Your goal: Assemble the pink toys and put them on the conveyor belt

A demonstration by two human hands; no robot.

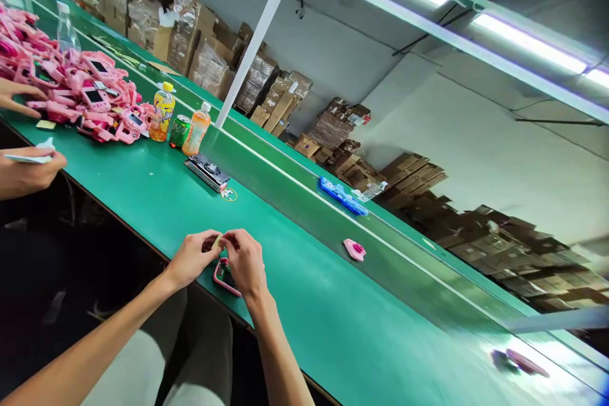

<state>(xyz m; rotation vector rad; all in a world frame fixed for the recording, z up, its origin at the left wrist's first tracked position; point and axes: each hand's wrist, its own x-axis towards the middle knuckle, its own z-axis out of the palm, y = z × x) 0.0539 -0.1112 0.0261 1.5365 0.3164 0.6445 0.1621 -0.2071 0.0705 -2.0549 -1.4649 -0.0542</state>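
Observation:
My left hand (190,258) and my right hand (245,261) meet near the front edge of the green table. The fingertips of both pinch a small flat pale-yellow piece (217,242); its exact kind is too small to make out. Just below them lies an open pink plastic housing (219,278), with a green circuit board and a dark part inside. My right hand covers part of this housing.
A big heap of pink toy housings (71,85) covers the table's left end, beside a co-worker's hands (28,171). Drink bottles (162,113), a green can (179,131) and a dark box (207,171) stand nearer. A pink part (354,250) lies on the belt (295,209).

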